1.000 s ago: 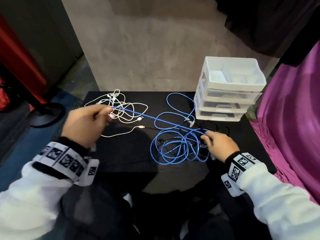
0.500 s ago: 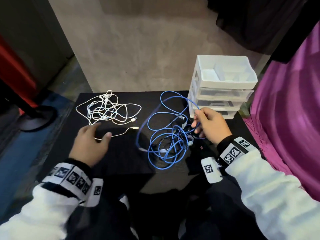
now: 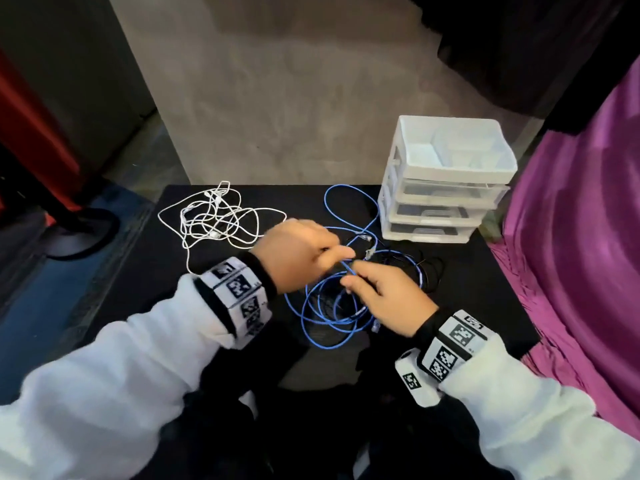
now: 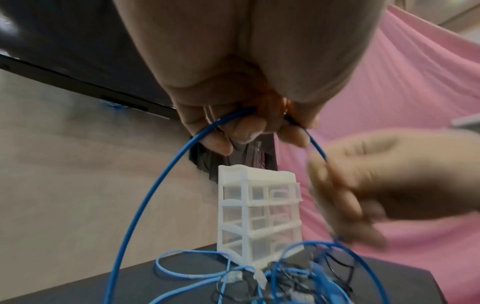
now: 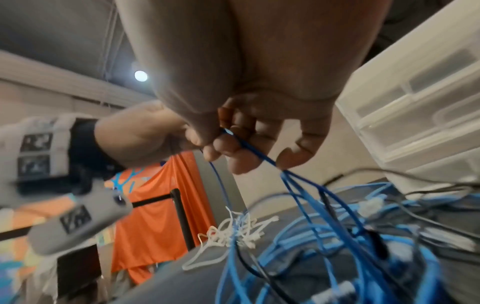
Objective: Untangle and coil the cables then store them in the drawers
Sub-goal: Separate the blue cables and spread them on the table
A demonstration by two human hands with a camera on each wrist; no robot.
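Head view: on the black tabletop (image 3: 138,278), the tangled blue round cable (image 3: 329,317) lies just in front of the white plastic three-drawer unit (image 3: 440,202); the thin white cable bundle (image 3: 214,220) sits well to that unit's left. Left hand (image 3: 298,258) and right hand (image 3: 388,299) meet over the blue tangle.

Left wrist view: left fingers (image 4: 241,131) curl round a blue strand.

Right wrist view: right fingers (image 5: 233,150) pinch blue strands; a thin black cable (image 5: 327,205) appears interwoven, though blurred.

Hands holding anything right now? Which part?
Both hands, left and right, pinch the blue cable mid-length, on a strand lifted above its tangle, not at a plug.
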